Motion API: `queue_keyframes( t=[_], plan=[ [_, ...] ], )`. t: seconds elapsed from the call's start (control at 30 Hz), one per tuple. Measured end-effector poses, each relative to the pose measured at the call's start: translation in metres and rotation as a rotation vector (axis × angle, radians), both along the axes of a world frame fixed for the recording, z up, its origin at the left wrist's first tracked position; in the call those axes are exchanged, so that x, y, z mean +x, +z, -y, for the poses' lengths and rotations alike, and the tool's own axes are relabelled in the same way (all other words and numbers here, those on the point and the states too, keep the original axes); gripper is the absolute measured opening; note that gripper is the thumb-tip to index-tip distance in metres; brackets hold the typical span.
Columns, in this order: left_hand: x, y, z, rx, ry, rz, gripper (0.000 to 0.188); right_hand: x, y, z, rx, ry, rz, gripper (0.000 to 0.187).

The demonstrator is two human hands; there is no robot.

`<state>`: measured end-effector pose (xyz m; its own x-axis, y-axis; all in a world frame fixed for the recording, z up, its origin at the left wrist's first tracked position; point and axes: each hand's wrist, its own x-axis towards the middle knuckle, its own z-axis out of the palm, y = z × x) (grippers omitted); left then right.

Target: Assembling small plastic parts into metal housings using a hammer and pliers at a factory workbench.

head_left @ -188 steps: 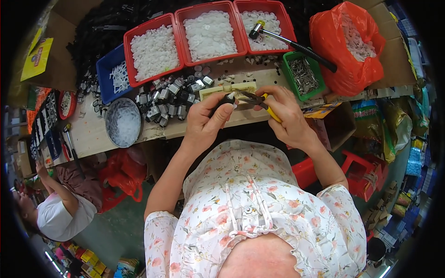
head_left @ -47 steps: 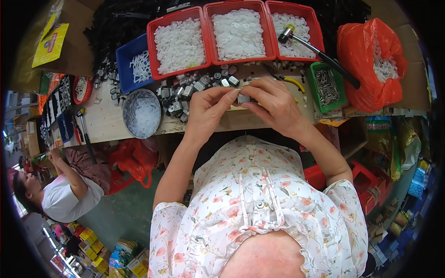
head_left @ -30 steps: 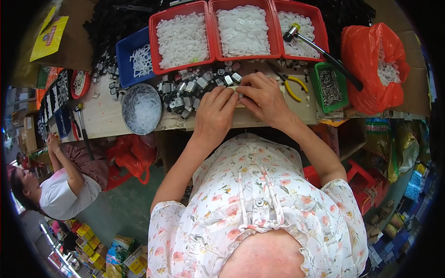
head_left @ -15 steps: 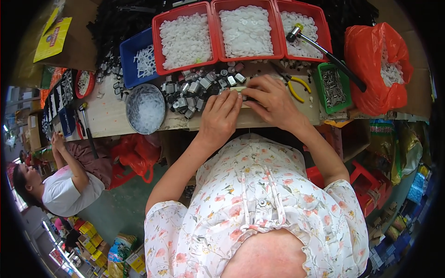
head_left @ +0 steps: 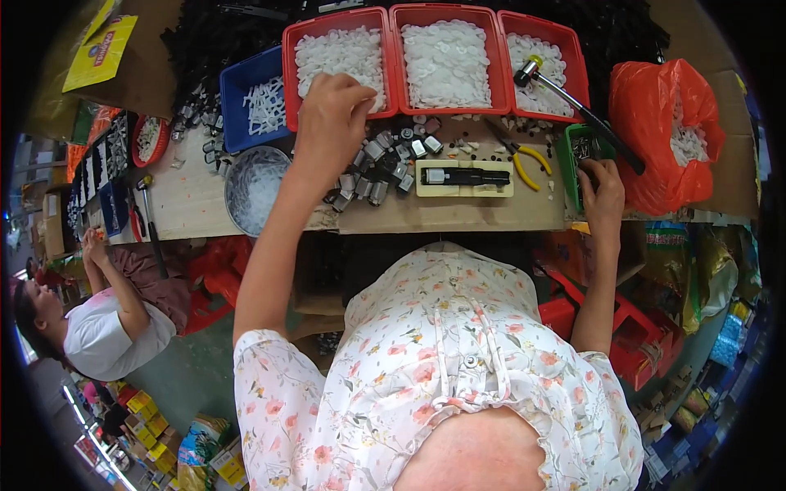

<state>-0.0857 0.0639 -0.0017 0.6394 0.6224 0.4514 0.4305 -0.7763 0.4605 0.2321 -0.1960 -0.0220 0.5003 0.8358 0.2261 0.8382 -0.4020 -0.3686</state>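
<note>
Reaching forward, the left hand [head_left: 332,110] bunches its fingers [head_left: 357,92] over the white pieces in the leftmost red tray [head_left: 288,49]; whether they pinch one cannot be told. The right hand [head_left: 602,190] curls its fingers into the green tray [head_left: 567,159], its grip hidden. Between the hands on the tabletop [head_left: 188,204] lies a pale block carrying a black part [head_left: 464,177], with small metal pieces [head_left: 378,159] heaped just left of it and yellow-handled pliers [head_left: 524,157] to its right. A hammer [head_left: 573,105] rests across the rightmost red tray [head_left: 573,57], beside an orange bag [head_left: 655,139]. A round bowl [head_left: 254,186] sits below a blue tray [head_left: 231,98].
</note>
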Motion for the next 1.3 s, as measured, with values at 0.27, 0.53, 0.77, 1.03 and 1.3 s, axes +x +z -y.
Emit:
queue_keyframes(
  t=[0.27, 0.53, 0.77, 1.03, 1.3],
  plan=[
    [0.014, 0.002, -0.027, -0.143, -0.048, -0.306, 0.012, 0.004, 0.000, -0.010, -0.009, 0.032, 0.004, 0.008],
    [0.013, 0.007, -0.037, -0.202, -0.051, -0.447, 0.016, 0.008, 0.003, -0.008, 0.014, 0.039, 0.005, 0.008],
    [0.010, -0.004, -0.048, -0.151, -0.162, -0.368, 0.016, 0.013, 0.003, -0.004, -0.086, 0.028, 0.004, 0.011],
    [0.008, 0.009, -0.045, -0.147, -0.121, -0.491, 0.014, 0.011, 0.004, -0.006, -0.019, 0.017, -0.077, 0.009],
    [0.008, -0.002, -0.050, -0.176, -0.116, -0.500, 0.017, 0.009, 0.012, 0.004, 0.097, -0.004, -0.127, 0.007]
  ],
)
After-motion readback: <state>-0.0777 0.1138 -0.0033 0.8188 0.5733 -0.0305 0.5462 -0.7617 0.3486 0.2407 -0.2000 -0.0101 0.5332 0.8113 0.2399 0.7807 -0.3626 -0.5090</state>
